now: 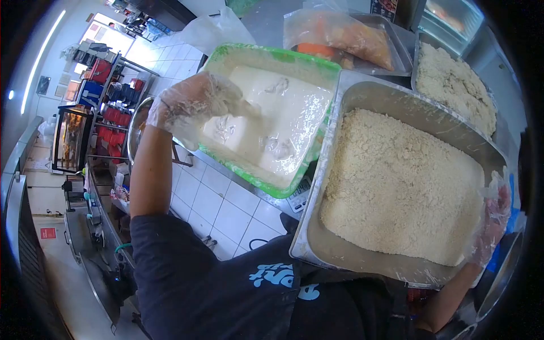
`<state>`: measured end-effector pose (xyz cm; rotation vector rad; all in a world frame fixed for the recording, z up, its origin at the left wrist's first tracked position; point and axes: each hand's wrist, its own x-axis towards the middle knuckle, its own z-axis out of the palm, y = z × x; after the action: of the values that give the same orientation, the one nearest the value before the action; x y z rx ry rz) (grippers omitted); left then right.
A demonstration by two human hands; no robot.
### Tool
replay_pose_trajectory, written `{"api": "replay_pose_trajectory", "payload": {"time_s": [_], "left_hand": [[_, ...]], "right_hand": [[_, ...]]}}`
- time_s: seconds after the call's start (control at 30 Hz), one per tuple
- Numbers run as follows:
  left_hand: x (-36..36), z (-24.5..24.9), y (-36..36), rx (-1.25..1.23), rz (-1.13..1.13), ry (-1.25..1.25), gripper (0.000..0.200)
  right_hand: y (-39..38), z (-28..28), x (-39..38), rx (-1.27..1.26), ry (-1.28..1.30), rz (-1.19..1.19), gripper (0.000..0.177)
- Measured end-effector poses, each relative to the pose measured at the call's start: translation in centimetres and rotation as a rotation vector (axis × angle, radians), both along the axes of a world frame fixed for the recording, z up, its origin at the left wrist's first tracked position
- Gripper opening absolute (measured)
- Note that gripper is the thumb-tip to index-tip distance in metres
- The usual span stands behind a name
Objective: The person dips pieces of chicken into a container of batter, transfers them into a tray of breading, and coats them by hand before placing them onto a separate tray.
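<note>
My left hand (pixel 192 105), in a clear plastic glove smeared with batter, reaches into a green tub (pixel 272 54) of pale batter (pixel 294 107), where a few coated pieces lie sunk. Its fingers are curled over a batter-covered piece at the tub's near side. My right hand (pixel 493 218), also gloved, rests at the right rim of a large steel pan (pixel 362 93) filled with breadcrumbs (pixel 396 181); its fingers are apart and nothing shows in them.
A second steel pan of crumbs (pixel 453 85) sits behind the first. A clear bag with orange food (pixel 345 34) lies in another tray at the back. A round steel bowl (pixel 136 127) stands left of the tub. Tiled floor and shelves lie beyond the counter.
</note>
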<state>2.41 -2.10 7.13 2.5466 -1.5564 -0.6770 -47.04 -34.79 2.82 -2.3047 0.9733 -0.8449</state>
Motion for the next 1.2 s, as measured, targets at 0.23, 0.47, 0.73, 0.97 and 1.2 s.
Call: {"api": "replay_pose_trajectory", "payload": {"time_s": [0.23,0.47,0.73,0.97,1.2], "left_hand": [[1.5,-2.5,-0.9,0.122,-0.212,-0.319,0.031],[0.6,-10.8,-4.1,0.314,-0.103,-0.16,0.04],[7.0,-10.1,-1.1,-0.224,-0.143,-0.014,0.035],[5.3,-8.8,-1.4,0.101,-0.286,-0.357,0.033],[1.4,-9.5,-2.2,-0.016,-0.097,-0.182,0.033]], "right_hand": [[-3.4,-1.3,-2.8,1.153,-0.658,0.753,0.06],[2.7,1.9,1.0,0.027,0.046,0.073,0.047],[2.2,1.6,0.2,-0.021,0.06,0.215,0.034],[4.0,2.2,2.4,-0.039,0.237,0.03,0.029],[3.9,0.9,2.7,-0.446,0.383,0.285,0.025]]}}
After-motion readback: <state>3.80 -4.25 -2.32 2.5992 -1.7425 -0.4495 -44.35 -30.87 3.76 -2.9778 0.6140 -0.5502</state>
